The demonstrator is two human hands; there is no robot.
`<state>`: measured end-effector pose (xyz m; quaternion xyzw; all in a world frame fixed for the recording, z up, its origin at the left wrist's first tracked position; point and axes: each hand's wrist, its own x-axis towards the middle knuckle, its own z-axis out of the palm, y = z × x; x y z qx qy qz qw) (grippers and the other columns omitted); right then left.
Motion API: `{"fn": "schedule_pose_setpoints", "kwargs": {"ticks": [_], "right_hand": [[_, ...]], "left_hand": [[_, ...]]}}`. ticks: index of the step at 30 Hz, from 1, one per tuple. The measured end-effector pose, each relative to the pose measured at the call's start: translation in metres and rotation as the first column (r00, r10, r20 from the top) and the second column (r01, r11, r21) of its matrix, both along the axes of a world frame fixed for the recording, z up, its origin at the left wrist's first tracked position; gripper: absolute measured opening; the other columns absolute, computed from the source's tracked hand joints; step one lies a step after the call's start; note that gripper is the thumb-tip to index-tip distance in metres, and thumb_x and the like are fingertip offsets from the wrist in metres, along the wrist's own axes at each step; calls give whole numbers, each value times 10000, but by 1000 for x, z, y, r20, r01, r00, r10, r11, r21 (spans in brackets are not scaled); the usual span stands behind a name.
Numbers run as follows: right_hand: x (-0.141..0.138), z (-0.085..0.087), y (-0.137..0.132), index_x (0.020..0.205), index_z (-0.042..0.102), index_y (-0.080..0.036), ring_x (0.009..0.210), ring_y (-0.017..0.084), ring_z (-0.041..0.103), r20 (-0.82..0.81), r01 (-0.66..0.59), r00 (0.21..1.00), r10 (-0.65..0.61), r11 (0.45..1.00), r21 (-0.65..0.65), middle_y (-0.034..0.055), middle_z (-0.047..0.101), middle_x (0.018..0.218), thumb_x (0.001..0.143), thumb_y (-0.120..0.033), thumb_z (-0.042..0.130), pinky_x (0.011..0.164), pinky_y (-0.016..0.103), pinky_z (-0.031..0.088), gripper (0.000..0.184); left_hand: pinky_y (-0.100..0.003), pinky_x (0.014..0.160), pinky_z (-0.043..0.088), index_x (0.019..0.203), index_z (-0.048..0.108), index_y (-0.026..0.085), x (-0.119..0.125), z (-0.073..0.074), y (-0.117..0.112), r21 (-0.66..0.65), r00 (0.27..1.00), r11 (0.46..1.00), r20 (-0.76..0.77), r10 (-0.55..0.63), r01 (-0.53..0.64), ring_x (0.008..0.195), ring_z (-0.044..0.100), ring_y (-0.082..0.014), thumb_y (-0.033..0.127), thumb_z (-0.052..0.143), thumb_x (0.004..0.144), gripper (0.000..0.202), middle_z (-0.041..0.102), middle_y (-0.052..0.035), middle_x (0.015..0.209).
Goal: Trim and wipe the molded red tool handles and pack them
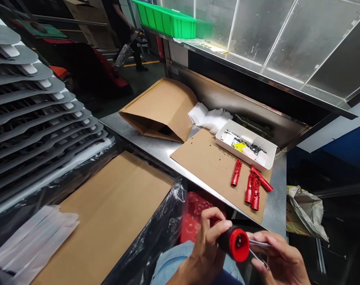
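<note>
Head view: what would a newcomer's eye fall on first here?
Probably the red-rimmed black tube low in the view, held by the left hand, with a thin metal tool in the right hand close by its open end. Next, the bright green bin near the top edge, then the red parts lying on the cardboard sheet near the white tray.

Left hand [208, 241]: one red-and-black tube [233, 242]. Right hand [282, 257]: one metal tool [259, 242], two prongs. Beyond the hands, four red parts [236, 173]: one apart, three bunched. Past those, one white tray [242, 154]. Farther, toward left-hand side: one open carton [168, 103], one green bin [168, 21].
</note>
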<state>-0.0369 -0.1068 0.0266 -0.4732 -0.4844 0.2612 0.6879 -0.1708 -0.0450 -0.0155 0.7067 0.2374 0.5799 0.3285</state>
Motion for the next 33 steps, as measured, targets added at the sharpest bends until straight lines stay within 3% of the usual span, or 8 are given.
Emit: {"fn": "schedule_pose_setpoints", "kwargs": {"ticks": [3, 7, 10, 17, 21, 25, 29, 33], "right_hand": [[10, -6, 1, 1201, 606, -267, 911, 232, 740, 119, -40, 992, 33, 998, 58, 62, 733, 984, 850, -180, 708, 671, 318, 665, 376], [21, -6, 4, 1150, 617, -214, 871, 253, 749, -27, 142, 990, -141, 990, 13, 83, 738, 967, 844, -260, 722, 710, 342, 648, 326], [27, 1, 8, 1085, 643, -221, 805, 231, 751, -174, 89, 979, -106, 991, -103, 51, 733, 872, 832, -385, 725, 707, 328, 632, 313], [43, -22, 34, 1129, 581, -223, 754, 149, 667, -158, 73, 975, -157, 896, -438, 20, 671, 919, 816, -541, 674, 660, 272, 579, 456], [79, -78, 55, 1162, 554, -178, 806, 180, 671, 57, 195, 977, -208, 738, -646, 37, 656, 969, 761, -682, 624, 635, 276, 551, 647], [134, -125, 65, 1125, 582, -148, 746, 157, 664, 280, 381, 922, -269, 488, -785, 30, 666, 901, 920, -519, 553, 638, 296, 546, 425], [170, -144, 70, 1131, 606, -149, 878, 173, 663, 494, 529, 848, -194, 237, -815, 49, 673, 1032, 944, -378, 584, 812, 390, 558, 297], [173, -147, 81, 1172, 596, -157, 1024, 216, 637, 592, 598, 801, -93, 171, -783, 72, 646, 1151, 932, -375, 602, 907, 454, 526, 325]], "left_hand": [[-327, 885, 487, 1365, 385, 332, 0, 1, -2, -350, 979, 915, 105, -173, 199, 1010, 531, -186, 190, 485, 943, 457, 495, -60, 1131], [-357, 853, 497, 1242, 494, 263, 0, 5, 1, -744, 826, 369, 450, -339, 557, 891, 600, -182, 429, 570, 915, 374, 593, -46, 1012], [-311, 728, 513, 1115, 566, 210, 0, 6, 5, -707, 729, 209, 598, -334, 676, 812, 601, -163, 492, 641, 852, 393, 588, -64, 1016], [-239, 611, 470, 1157, 544, 247, 0, 17, 9, -734, 743, 156, 611, -274, 661, 686, 559, -100, 456, 669, 845, 395, 602, -36, 994], [-252, 622, 457, 1170, 525, 243, -2, 28, 6, -790, 796, 130, 570, -203, 599, 697, 561, -108, 441, 700, 823, 436, 611, -43, 1032], [-261, 645, 460, 1237, 486, 260, -4, 31, 7, -861, 871, 130, 483, -93, 492, 733, 558, -121, 448, 704, 814, 512, 612, -55, 1108], [-257, 610, 453, 1175, 516, 250, 2, 24, 11, -899, 904, 100, 419, -87, 426, 673, 537, -108, 458, 763, 752, 532, 631, -33, 1049], [-256, 581, 451, 1221, 487, 240, 10, 22, 10, -910, 910, 102, 384, -153, 401, 659, 547, -117, 500, 752, 748, 602, 641, -30, 997]]}}
